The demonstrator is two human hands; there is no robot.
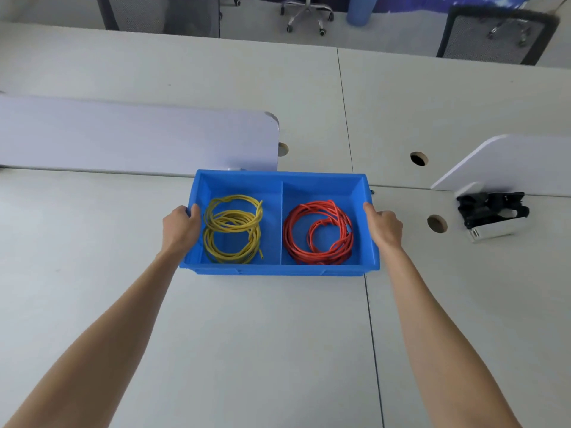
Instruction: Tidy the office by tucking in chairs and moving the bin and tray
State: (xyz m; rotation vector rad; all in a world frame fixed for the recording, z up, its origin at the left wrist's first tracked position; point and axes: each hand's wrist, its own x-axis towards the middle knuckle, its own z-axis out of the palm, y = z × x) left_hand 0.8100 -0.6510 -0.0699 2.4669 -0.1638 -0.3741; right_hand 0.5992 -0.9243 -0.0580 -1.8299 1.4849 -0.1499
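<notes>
A blue plastic tray [279, 177] with two compartments sits on the white desk in front of me. A yellow cable coil [233, 228] lies in its left compartment and a red cable coil [318, 233] in its right one. My left hand [180, 228] grips the tray's left rim, thumb hooked inside. My right hand [384, 228] grips the right rim, thumb on the top edge. Office chairs stand beyond the desks: a grey mesh one [160, 13] far left, a black one [491, 35] far right, and a white wheeled base [307, 13] between them.
A pale divider panel [136, 137] stands just behind the tray on the left; another [506, 162] rises on the right with a black bundle and white box [491, 214] below it. Round cable holes [418, 158] dot the desk.
</notes>
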